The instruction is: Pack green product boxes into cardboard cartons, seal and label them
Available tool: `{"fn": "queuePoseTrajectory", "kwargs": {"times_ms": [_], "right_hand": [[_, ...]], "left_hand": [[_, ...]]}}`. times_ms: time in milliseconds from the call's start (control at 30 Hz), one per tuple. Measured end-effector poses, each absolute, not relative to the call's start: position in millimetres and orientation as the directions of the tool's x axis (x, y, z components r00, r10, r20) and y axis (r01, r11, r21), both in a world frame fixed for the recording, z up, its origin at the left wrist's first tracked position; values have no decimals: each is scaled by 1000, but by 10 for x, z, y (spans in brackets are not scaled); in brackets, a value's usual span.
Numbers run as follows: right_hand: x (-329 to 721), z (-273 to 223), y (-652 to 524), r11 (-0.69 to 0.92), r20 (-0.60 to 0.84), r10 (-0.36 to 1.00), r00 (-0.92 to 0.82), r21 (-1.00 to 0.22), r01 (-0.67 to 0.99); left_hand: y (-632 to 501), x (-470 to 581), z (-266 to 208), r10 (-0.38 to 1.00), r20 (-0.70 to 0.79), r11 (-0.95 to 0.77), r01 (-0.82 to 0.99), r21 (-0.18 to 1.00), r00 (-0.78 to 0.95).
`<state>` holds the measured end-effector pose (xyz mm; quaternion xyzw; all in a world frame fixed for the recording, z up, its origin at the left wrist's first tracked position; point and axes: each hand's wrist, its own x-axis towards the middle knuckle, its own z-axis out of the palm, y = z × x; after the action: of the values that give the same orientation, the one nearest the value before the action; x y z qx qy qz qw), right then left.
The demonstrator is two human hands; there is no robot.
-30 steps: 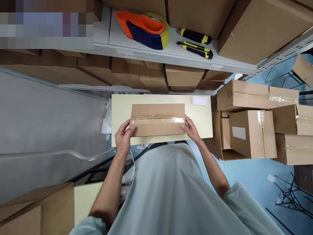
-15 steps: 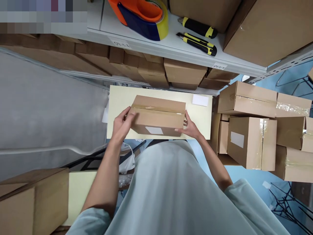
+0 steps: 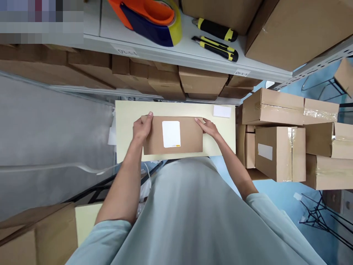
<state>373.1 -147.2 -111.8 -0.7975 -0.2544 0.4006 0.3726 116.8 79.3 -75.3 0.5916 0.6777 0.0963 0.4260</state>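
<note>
A brown cardboard box (image 3: 190,136) is between my two hands, above the pale yellow tabletop (image 3: 129,110). Its side with a white label (image 3: 171,134) faces up toward me. My left hand (image 3: 142,129) grips the box's left end, thumb over the far left corner. At the far right corner my right hand (image 3: 208,128) holds the other end, its thumb on the edge. The fingers behind the box are partly hidden. A small white paper stack (image 3: 222,111) lies on the tabletop beyond my right hand.
On the shelf (image 3: 182,55) ahead lie a tape dispenser (image 3: 150,25) and two utility knives (image 3: 216,30). Cardboard boxes fill the level below. Stacked taped boxes (image 3: 280,152) stand to the right, and a large box (image 3: 55,235) sits at lower left.
The box has been tipped, so its labelled side now faces up and the taped top is out of sight. Both hands have moved to its far corners.
</note>
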Motion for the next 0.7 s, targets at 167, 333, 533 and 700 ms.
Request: {"fn": "queuePoseTrajectory", "kwargs": {"times_ms": [167,333,533,700], "right_hand": [[3676,-1177,-1470,-703,-564,655,503,-699,132],[3963,-1190,-1859,-640,-424,681,597,-741,203],[4745,-1269,-2240,-687,-254,616,746,-637,351],[5124,-1380,-2215,-752,-386,652,653,-440,491]], "left_hand": [[896,1194,-799,906,-420,209,807,552,52],[699,1584,-627,924,47,-315,686,656,380],[-73,2716,-550,589,71,-532,320,784,805],[-575,3569,-1046,282,-120,-670,285,686,952]]}}
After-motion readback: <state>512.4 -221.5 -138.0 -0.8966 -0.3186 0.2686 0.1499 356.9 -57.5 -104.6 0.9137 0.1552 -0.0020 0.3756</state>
